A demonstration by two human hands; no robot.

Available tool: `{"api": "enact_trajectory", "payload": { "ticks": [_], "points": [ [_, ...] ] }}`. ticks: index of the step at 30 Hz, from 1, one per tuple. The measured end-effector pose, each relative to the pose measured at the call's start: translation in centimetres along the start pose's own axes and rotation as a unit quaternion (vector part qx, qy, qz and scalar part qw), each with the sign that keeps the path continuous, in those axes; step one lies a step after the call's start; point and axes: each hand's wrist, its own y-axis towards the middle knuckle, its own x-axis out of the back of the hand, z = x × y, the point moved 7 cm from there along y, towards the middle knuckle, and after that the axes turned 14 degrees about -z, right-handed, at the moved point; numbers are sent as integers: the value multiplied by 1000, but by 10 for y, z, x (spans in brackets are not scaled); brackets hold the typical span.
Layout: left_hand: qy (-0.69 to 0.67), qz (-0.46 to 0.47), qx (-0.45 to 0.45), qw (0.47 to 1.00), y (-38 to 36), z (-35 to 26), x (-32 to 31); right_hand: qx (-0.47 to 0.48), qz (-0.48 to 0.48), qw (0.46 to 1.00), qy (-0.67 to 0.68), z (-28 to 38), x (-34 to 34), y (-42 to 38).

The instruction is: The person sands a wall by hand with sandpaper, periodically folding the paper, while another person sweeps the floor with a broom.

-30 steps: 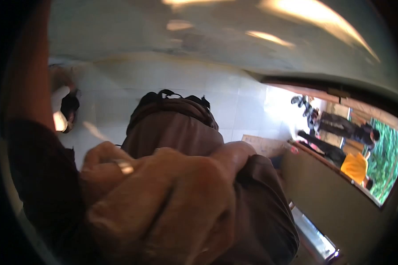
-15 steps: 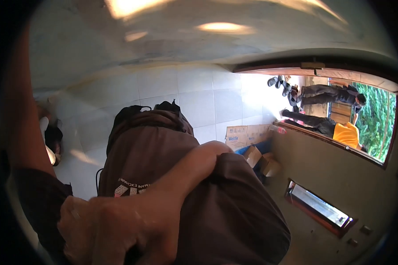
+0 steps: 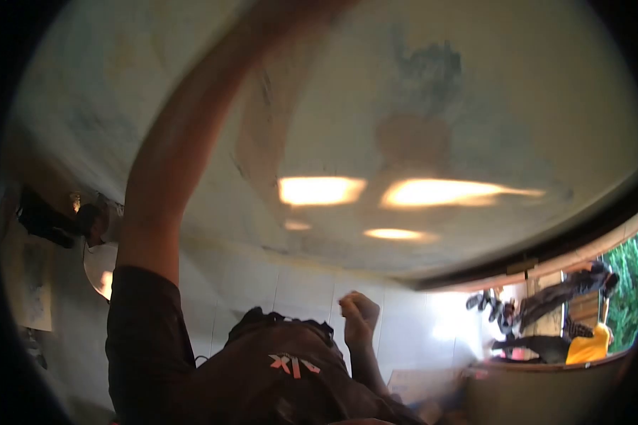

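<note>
My left arm (image 3: pixel 166 184) reaches up across the pale, stained wall (image 3: pixel 347 127), bent at the elbow. It leaves the view at the top edge, so my left hand is out of sight. Low in the middle, in front of the pale tiles, my right hand (image 3: pixel 361 317) is held up beside my body. Its fingers are curled closed, and whatever may be inside them is hidden. Below it is my dark shirt (image 3: pixel 283 375) with light lettering on the chest.
Several shoes (image 3: pixel 483 300) lie by a bright opening at the right. Beyond it are a person in a yellow top (image 3: pixel 588 345) and another in dark clothes (image 3: pixel 563 294). A cardboard box (image 3: pixel 422 382) stands at lower right. Another person in white (image 3: pixel 101 265) is at the left.
The view has tilted up toward the wall. My right hand has come away from across my chest to the right side, while my left arm now stretches up and over the wall.
</note>
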Motion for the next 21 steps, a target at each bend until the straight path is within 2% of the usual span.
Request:
{"api": "enact_trajectory", "payload": {
  "ticks": [2, 3, 4, 5, 7, 10, 11, 12, 13, 15, 16, 17, 18, 20, 21],
  "points": [
    [-189, 57, -78, 977, -42, -59, 8, -35, -105, 993, 27, -17, 30, 19],
    [-152, 244, -189, 939, -71, -73, -8, -60, -149, 986, 50, -25, 40, 23],
    [-115, 222, -169, 953, -57, -60, -6, -43, -146, 985, 83, -26, 47, 27],
    [-77, 198, -148, 966, -36, -42, -8, -23, -153, 987, 50, -17, 54, 30],
    [165, 94, -46, 981, 16, 22, -6, 12, -173, 985, 1, -5, 62, 31],
    [92, 70, -48, 992, -4, 8, -4, 74, -166, 977, -111, 11, 75, 33],
    [96, 440, 70, 890, -37, -26, -15, 85, -166, 973, -136, 11, 78, 37],
    [-99, 166, -113, 975, -73, -61, 10, 93, -166, 968, -162, 7, 81, 40],
    [-167, 194, -167, 952, -89, -76, 24, 100, -163, 962, -193, 0, 87, 41],
    [33, 228, -213, 949, -67, -36, 2, 105, -119, 959, -234, -39, 105, 54],
    [158, 162, -149, 963, -29, 14, -12, 112, -100, 952, -267, -60, 116, 57],
    [277, 94, -82, 953, 6, 44, -10, 96, -85, 943, -306, -77, 124, 60],
    [239, 216, -35, 946, -7, 44, -25, 76, -70, 932, -348, -97, 134, 59],
    [155, 448, 67, 878, -36, -14, -27, 16, -47, 911, -410, -160, 179, 52],
    [116, 456, 54, 881, -43, -24, -25, -13, -51, 895, -443, -197, 210, 49]
  ]
}}
